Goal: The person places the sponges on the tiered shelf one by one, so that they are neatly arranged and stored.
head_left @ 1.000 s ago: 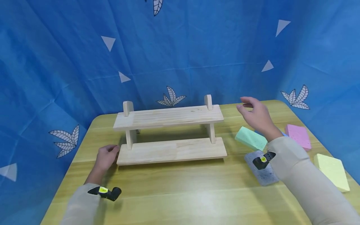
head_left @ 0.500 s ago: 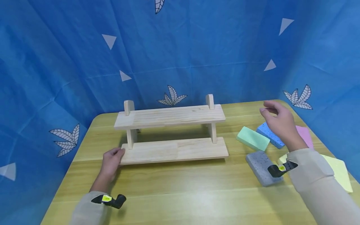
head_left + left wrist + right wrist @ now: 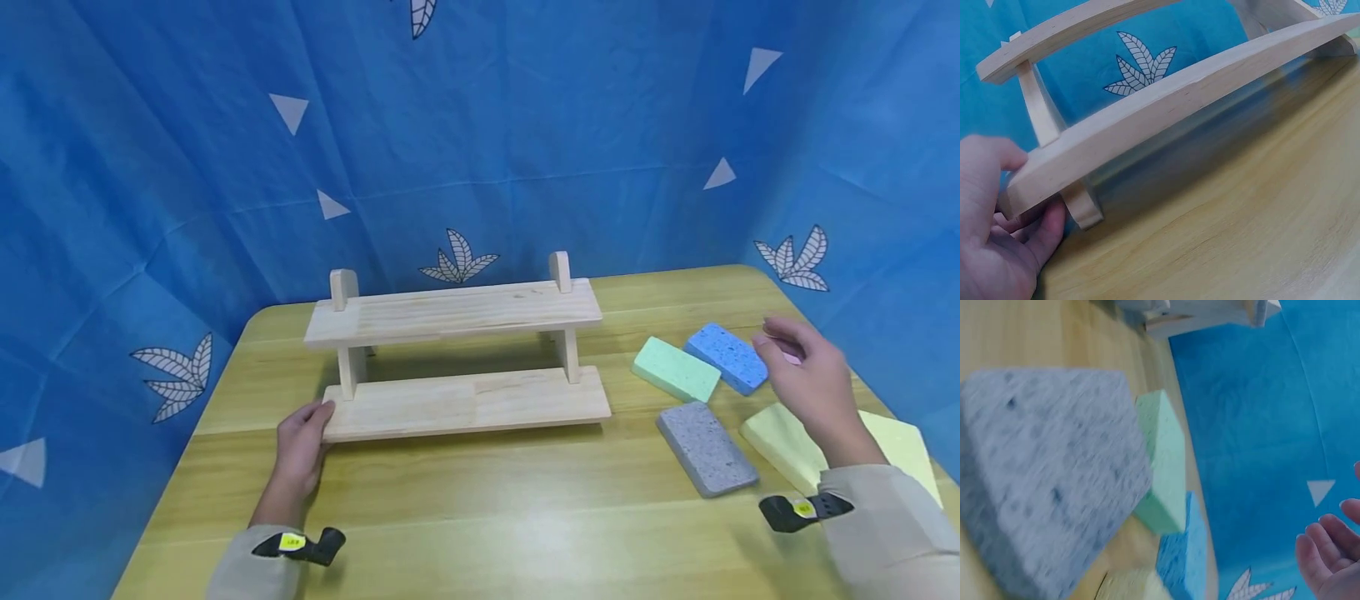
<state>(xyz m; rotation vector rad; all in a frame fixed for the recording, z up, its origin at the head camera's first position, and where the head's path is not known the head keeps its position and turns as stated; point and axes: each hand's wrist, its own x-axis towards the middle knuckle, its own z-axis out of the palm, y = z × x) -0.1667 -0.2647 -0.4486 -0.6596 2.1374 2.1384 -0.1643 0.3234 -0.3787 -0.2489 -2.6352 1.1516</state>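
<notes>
My left hand [image 3: 302, 446] grips the left end of a two-tier wooden shelf [image 3: 457, 400]. In the left wrist view the thumb lies on top of the lower board [image 3: 1179, 103] and the fingers curl beneath it. My right hand [image 3: 813, 387] hangs over the right side of the table, fingers loosely bent, holding nothing. A blue sponge [image 3: 726, 358], a green sponge [image 3: 675, 369] and a grey sponge [image 3: 707, 450] lie to its left. Pale yellow sponges [image 3: 783, 446] lie beneath it. The pink sponge is mostly hidden behind this hand.
Everything stands on a wood-grain table [image 3: 480, 517]. A blue curtain [image 3: 480, 125] with white leaves and triangles encloses its back and sides. Upright side pieces [image 3: 560, 271] stick up above the shelf's top board.
My left hand has moved right and taken hold of the lower board's end. My right hand has moved right and toward me, uncovering the blue and grey sponges.
</notes>
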